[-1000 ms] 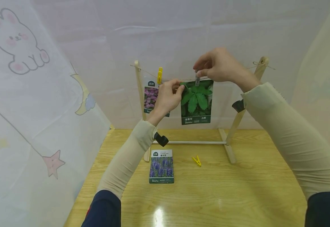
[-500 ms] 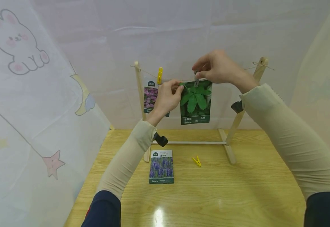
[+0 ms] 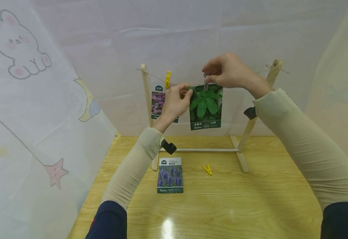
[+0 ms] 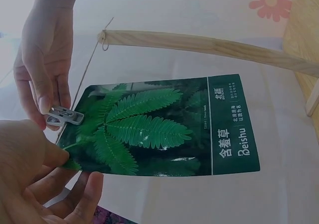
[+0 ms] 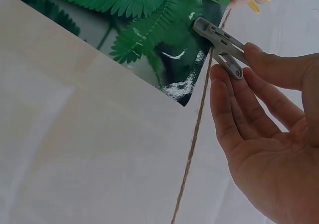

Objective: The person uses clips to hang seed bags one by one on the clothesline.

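My left hand (image 3: pixel 175 102) pinches the top left corner of a green seed packet (image 3: pixel 206 108) with a leaf picture. At the packet's top edge, my right hand (image 3: pixel 229 71) holds a grey clothespin (image 5: pixel 222 45) between thumb and fingers. In the right wrist view the clothespin's jaws overlap the packet's front, and the twine (image 5: pixel 194 144) runs along that top edge. The left wrist view shows the whole front of the packet, with the clothespin (image 4: pixel 65 116) near the middle of its top edge.
A pink-flower packet (image 3: pixel 158 103) hangs on the twine from a yellow clothespin (image 3: pixel 168 79), partly behind my left hand. Wooden posts (image 3: pixel 247 132) hold the line. On the table (image 3: pixel 221 209) lie a purple-flower packet (image 3: pixel 170 176) and another yellow clothespin (image 3: pixel 207 169).
The green packet and the grey clothespin have shifted slightly left, with my right hand moving along. Both hands keep their grips; the things on the table have not moved.
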Demonstrator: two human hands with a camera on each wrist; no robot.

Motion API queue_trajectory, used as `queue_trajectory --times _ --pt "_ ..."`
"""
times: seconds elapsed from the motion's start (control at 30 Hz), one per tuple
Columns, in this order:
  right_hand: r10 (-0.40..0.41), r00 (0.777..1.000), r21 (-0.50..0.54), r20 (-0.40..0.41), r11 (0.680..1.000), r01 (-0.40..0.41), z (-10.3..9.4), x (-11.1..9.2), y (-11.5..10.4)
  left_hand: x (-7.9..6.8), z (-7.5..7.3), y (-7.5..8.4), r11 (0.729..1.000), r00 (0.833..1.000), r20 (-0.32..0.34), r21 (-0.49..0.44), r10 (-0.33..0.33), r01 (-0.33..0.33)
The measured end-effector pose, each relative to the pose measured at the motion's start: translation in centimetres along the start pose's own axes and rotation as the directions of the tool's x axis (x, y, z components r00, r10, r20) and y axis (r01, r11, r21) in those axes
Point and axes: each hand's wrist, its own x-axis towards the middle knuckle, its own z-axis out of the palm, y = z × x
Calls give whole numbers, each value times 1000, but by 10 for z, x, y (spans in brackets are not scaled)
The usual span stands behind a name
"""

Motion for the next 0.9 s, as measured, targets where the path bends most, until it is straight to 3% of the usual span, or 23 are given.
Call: queue_trajectory --times 0.53,0.9 --pt "-17 1000 -8 -2 1000 17 2 0 5 0 -2 -2 1000 999 -15 8 29 -29" --pt "-23 1000 -4 -6 1000 23 2 -2 6 -4 -4 -6 999 1000 12 -33 23 -22"
